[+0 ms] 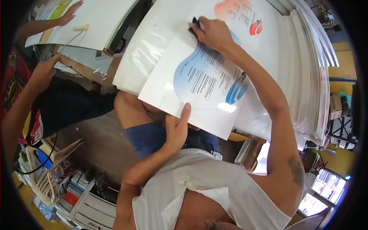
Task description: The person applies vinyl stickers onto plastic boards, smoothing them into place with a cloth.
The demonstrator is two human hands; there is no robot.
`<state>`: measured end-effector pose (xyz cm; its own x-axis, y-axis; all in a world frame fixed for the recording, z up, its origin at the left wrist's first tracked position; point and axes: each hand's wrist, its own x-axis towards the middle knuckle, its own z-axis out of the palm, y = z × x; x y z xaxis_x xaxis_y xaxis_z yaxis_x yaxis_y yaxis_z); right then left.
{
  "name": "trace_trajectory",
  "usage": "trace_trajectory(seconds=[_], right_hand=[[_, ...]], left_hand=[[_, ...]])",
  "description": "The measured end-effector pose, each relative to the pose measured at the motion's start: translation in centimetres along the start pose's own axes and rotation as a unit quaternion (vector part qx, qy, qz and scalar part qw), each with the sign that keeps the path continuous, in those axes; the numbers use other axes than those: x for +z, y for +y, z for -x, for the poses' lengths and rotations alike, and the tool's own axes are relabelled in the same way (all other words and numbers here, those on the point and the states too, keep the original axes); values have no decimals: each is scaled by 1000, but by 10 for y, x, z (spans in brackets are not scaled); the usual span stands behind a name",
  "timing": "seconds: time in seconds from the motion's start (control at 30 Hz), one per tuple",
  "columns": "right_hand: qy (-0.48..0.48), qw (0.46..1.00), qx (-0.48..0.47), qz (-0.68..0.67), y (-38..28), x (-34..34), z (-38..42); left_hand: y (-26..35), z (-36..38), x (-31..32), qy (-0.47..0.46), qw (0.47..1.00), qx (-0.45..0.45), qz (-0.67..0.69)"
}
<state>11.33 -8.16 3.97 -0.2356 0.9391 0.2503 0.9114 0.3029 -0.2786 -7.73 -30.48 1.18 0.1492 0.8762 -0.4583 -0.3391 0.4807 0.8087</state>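
Note:
My left hand (177, 128) pinches the near edge of a white printed sheet (161, 86), thumb on top and fingers hidden underneath. A blue rounded shape with rows of small text and a dark blue emblem is printed on it. The sheet's near end sticks out past the table edge, over my lap. Near its far end, my right hand (214, 34) is closed around a small black tool (194, 25), whose exact kind I cannot make out. Beyond lies a print with a red shape (232, 9) and red emblem.
Stacked white boards (303, 73) line the table's right side. At the left, another person's hand (44, 73) grips a small roller (81, 28) over a white panel (99, 23); their other hand (71, 13) rests on it. A white plastic chair (94, 209) stands lower left.

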Motion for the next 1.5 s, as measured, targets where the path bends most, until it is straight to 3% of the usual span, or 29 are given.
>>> trace_trajectory(seconds=[0.03,0.1,0.17,0.2,0.27,0.3,0.37,0.47,0.57,0.77,0.83,1.0,1.13,1.23,1.3,1.37,1.43,1.5], right_hand=[[13,996,-43,72,-1,2,11],[-152,985,-76,35,-53,3,61],[-90,972,-209,-62,-93,0,114],[-146,967,-201,-51,-95,-9,112],[-78,980,-176,-53,-75,-6,94],[-49,984,-163,-57,-63,-3,71],[-31,998,-57,18,-19,3,25],[75,986,-6,149,71,10,-60],[66,977,47,195,146,2,-125],[156,941,121,274,278,-9,-192],[175,933,145,279,301,-20,-203],[171,925,207,270,312,-27,-186],[147,930,239,238,291,-32,-161],[125,961,140,204,205,-33,-108],[27,972,140,189,154,-26,-64],[35,983,102,150,77,-28,-6],[15,977,144,155,20,-23,44],[8,988,122,99,-32,-25,92]], left_hand=[[-2,-1,-6,-6,1000,-8,-10],[-5,-2,-10,7,983,138,-123],[-21,-4,-18,3,949,252,-191],[-22,1,-18,-15,971,186,-151],[-18,7,-23,-74,989,74,-109],[-7,0,-23,-88,984,93,-122],[-5,2,-23,-93,991,47,-82],[-15,3,-29,-92,994,45,-32],[-17,8,-26,-55,997,15,60],[-5,17,-16,19,999,18,-48],[-16,16,-12,97,994,36,-32],[-32,10,-29,68,992,76,-78],[-34,9,-29,26,988,108,-106],[-30,3,-19,22,985,152,-72],[-36,-1,-25,-8,972,202,-119],[-37,-6,-22,7,955,259,-145],[-31,-5,-22,-16,964,226,-139],[-30,-5,-22,-25,967,220,-128]])
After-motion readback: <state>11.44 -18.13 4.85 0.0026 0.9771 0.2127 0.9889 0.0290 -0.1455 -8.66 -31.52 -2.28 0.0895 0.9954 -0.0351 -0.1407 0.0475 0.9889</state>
